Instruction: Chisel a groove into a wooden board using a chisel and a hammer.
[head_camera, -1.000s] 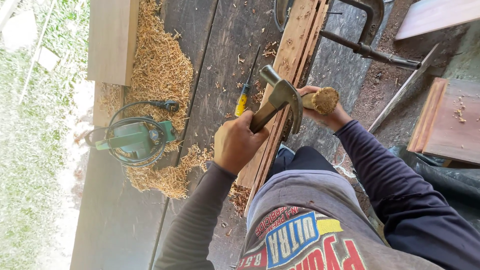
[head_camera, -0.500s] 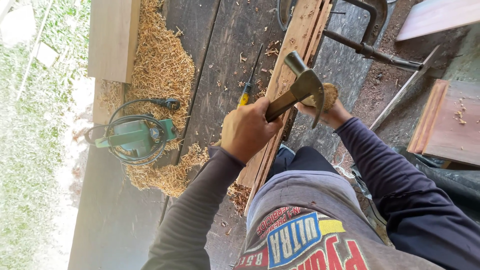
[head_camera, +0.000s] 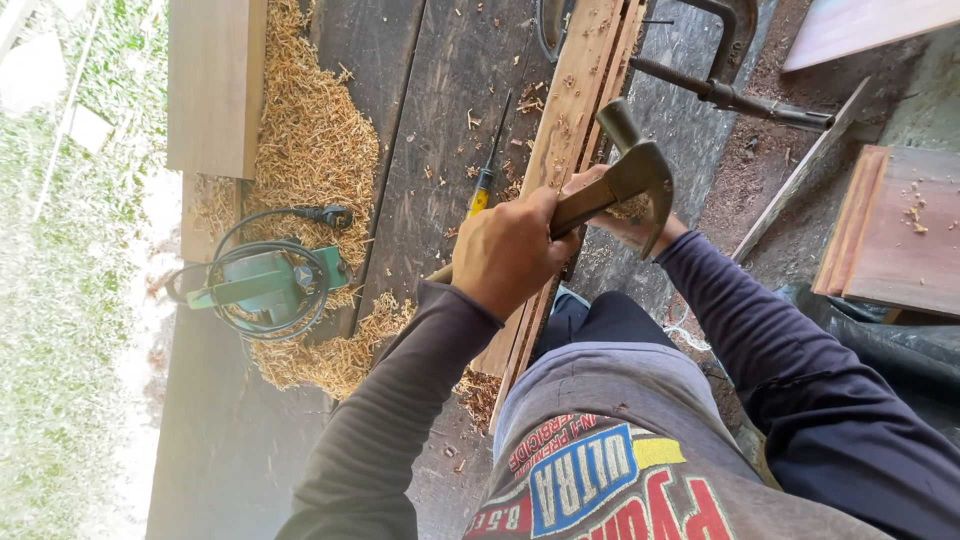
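My left hand (head_camera: 515, 250) is shut on the wooden handle of a claw hammer (head_camera: 640, 172). The hammer head hangs right over my right hand (head_camera: 622, 222). That hand grips a round wooden tool handle, now mostly hidden behind the hammer head, set against a long pale plank (head_camera: 572, 110). The plank lies along a dark workbench (head_camera: 440, 110) and runs away from me. A screwdriver with a yellow handle (head_camera: 483, 192) lies just left of the plank.
A green power tool with a coiled black cord (head_camera: 262, 287) sits on a heap of wood shavings (head_camera: 315, 150) at the left. A metal clamp (head_camera: 735, 60) grips the plank's far end. Boards lie at upper left (head_camera: 215, 85) and at right (head_camera: 890, 230).
The hammer has swung from the left across to the right, and its head now covers the wooden handle in my right hand. My right hand has stayed on the plank.
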